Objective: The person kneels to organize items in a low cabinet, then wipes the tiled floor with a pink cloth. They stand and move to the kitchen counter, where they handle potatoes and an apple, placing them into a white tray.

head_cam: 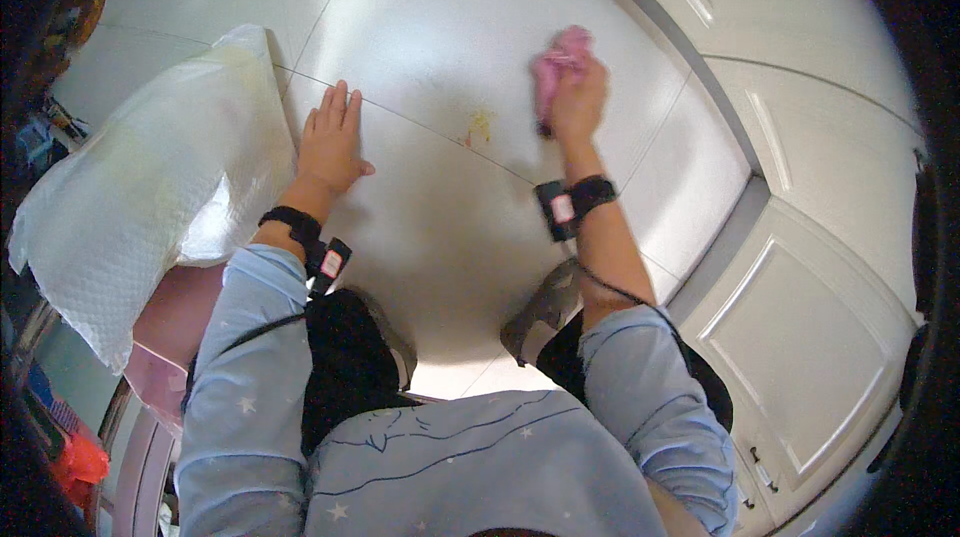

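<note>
My right hand (581,98) grips a crumpled pink cloth (559,64) against the pale tiled floor (420,199). The cloth and hand look slightly blurred. My left hand (330,136) lies palm down on the floor, fingers together and thumb apart, with nothing in it. Between the hands, nearer the right one, a small yellow smear (480,124) with an orange-brown speck marks the floor beside a tile joint. Each wrist wears a black strap with a small device and a cable.
White, textured plastic-like sheeting (165,162) stands left of my left arm, above a pink container (176,312). White panelled cabinet doors (795,357) with a grey base strip (720,244) line the right side. My shoes flank the floor below. A red item (79,462) sits at lower left.
</note>
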A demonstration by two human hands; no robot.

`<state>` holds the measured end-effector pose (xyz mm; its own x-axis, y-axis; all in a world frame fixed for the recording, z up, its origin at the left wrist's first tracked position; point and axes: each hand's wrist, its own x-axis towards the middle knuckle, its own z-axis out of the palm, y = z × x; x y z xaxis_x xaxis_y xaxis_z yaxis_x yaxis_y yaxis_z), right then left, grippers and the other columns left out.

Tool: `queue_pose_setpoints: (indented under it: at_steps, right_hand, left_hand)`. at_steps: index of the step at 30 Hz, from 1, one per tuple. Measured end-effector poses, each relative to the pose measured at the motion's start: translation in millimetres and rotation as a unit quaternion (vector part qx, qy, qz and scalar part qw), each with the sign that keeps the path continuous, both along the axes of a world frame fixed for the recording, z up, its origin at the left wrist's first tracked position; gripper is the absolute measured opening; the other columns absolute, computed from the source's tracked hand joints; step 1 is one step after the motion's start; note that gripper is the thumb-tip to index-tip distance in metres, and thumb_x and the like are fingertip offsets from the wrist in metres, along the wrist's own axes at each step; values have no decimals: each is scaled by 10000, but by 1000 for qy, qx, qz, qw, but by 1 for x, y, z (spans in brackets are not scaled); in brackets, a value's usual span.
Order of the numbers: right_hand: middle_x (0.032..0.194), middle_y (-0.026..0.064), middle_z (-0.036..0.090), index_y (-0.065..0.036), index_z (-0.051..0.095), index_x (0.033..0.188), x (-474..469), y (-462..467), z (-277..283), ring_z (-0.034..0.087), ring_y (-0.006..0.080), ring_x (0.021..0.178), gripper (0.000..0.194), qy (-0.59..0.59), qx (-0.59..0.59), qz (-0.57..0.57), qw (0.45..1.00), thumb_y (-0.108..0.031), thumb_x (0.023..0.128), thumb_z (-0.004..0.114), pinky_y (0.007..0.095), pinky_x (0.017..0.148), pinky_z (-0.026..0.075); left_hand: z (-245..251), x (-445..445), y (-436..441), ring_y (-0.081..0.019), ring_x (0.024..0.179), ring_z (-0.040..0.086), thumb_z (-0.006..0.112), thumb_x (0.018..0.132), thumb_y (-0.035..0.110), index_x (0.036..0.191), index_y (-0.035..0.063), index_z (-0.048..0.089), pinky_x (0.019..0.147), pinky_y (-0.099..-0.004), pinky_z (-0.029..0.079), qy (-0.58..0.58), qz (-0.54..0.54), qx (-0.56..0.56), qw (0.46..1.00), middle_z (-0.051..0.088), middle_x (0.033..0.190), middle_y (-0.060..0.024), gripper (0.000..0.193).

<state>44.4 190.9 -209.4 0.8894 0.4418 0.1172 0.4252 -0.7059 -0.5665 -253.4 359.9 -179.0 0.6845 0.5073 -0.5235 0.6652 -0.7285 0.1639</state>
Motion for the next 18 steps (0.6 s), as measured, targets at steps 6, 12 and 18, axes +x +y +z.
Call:
queue_pose_setpoints:
  at_steps: [6, 12, 18]
  right_hand:
    - [1242, 111, 536, -171, 533, 1263, 109, 24, -26, 551, 399, 1075, 425, -17, -205, -91, 974, -316, 867, 589, 522, 861, 478]
    - [1260, 68, 544, -201, 553, 1226, 101, 143, -32, 547, 361, 1083, 395, -134, -157, 160, 965, -287, 843, 600, 523, 849, 476]
    - [1220, -64, 587, -274, 605, 1149, 41, 183, -19, 560, 288, 1025, 361, -112, -138, 425, 888, -183, 800, 622, 469, 821, 474]
  left_hand:
    - [1, 11, -6, -294, 1446, 124, 866, 588, 298, 1481, 76, 193, 1148, -472, 205, 47, 7, 18, 999, 118, 1565, -134, 1140]
    - [1, 12, -5, -301, 1445, 121, 867, 586, 273, 1481, 82, 187, 1149, -477, 200, 53, 22, 7, 998, 103, 1566, -139, 1141]
    - [-3, 10, -8, -301, 1444, 126, 870, 567, 258, 1481, 84, 195, 1144, -487, 206, 39, 28, 16, 999, 105, 1565, -144, 1150]
